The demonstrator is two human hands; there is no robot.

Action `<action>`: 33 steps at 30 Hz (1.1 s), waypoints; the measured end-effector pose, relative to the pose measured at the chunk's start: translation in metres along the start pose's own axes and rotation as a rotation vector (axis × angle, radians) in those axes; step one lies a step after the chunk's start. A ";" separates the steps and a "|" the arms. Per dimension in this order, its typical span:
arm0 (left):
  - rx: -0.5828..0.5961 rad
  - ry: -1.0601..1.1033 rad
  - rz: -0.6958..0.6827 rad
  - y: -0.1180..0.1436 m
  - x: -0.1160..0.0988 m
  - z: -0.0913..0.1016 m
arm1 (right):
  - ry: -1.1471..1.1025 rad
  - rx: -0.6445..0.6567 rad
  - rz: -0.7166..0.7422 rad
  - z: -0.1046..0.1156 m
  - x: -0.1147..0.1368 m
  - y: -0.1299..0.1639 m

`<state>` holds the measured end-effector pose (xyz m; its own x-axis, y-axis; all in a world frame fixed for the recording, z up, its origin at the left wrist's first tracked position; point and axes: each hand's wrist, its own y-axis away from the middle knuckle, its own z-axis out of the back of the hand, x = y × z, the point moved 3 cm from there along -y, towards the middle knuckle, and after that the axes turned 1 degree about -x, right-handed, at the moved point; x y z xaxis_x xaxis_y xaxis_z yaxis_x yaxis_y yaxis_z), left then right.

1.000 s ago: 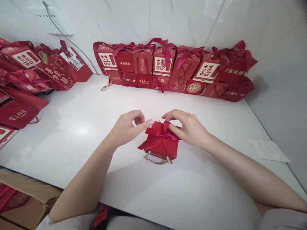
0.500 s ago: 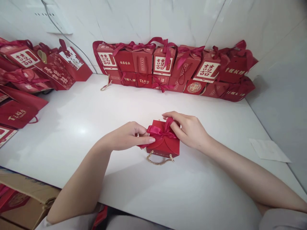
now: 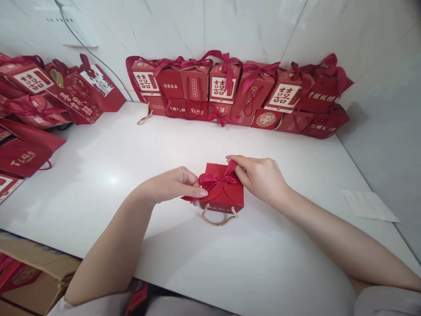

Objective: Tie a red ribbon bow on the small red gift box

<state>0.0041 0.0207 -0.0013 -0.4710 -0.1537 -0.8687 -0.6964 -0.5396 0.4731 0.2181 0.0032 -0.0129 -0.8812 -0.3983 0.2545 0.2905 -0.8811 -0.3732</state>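
Observation:
A small red gift box [image 3: 223, 196] stands on the white table in front of me, its scalloped top flaps folded together. Across its top lies a dark red satin ribbon [image 3: 219, 179] tied in a bow. My left hand [image 3: 179, 185] pinches the ribbon at the box's left edge, and a tail sticks out below the fingers. At the right, my right hand [image 3: 256, 175] has a ribbon loop between thumb and fingers, drawn up off the lid. A gold twisted cord handle [image 3: 219, 223] hangs at the near side of the box.
Red gift boxes [image 3: 223, 87] with bows stand stacked two high along the tiled wall. More red boxes and bags [image 3: 36, 109] crowd the left side. A white paper [image 3: 370, 205] lies at the right edge. A cardboard box [image 3: 39, 267] sits below the table's front left.
My right hand has pulled its ribbon loop slightly up and right, stretching it. The box has shifted a little left, and my left hand moved slightly left with the ribbon.

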 end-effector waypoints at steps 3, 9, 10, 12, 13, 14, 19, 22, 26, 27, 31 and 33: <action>0.040 -0.024 0.011 0.000 0.000 0.000 | 0.029 0.014 0.013 0.000 0.002 0.000; 0.081 -0.129 0.039 0.003 0.002 0.001 | 0.076 -0.003 0.032 0.001 0.004 0.001; 0.079 -0.151 0.028 0.004 0.003 0.002 | 0.073 -0.007 0.030 0.001 0.004 0.001; 0.033 -0.157 -0.032 0.003 0.001 0.004 | 0.051 -0.009 0.020 0.004 0.005 0.001; -0.025 -0.143 -0.080 0.003 0.000 0.006 | 0.035 -0.008 0.012 0.005 0.005 0.001; -0.106 -0.124 -0.133 0.002 -0.002 0.008 | 0.020 -0.006 0.005 0.006 0.006 0.001; -0.420 -0.125 -0.332 -0.003 -0.009 0.004 | -0.007 0.019 0.007 0.008 0.007 0.000; -0.380 -0.086 -0.356 -0.009 -0.009 -0.004 | 0.007 0.044 0.000 0.006 0.007 0.000; -0.314 0.001 -0.336 -0.014 -0.007 -0.010 | -0.021 0.096 -0.027 0.005 0.006 -0.002; -0.330 -0.005 -0.329 -0.014 -0.007 -0.010 | -0.057 0.123 -0.029 0.007 0.005 -0.003; -0.450 -0.053 -0.292 -0.015 -0.006 -0.005 | -0.392 0.349 0.037 0.017 -0.005 -0.008; -0.469 -0.062 -0.281 -0.016 -0.005 -0.004 | -0.519 0.447 0.047 0.026 -0.014 -0.010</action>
<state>0.0196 0.0268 -0.0046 -0.3428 0.0910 -0.9350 -0.4910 -0.8659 0.0958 0.2368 0.0111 0.0104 -0.6036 -0.4108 0.6833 0.5482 -0.8361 -0.0184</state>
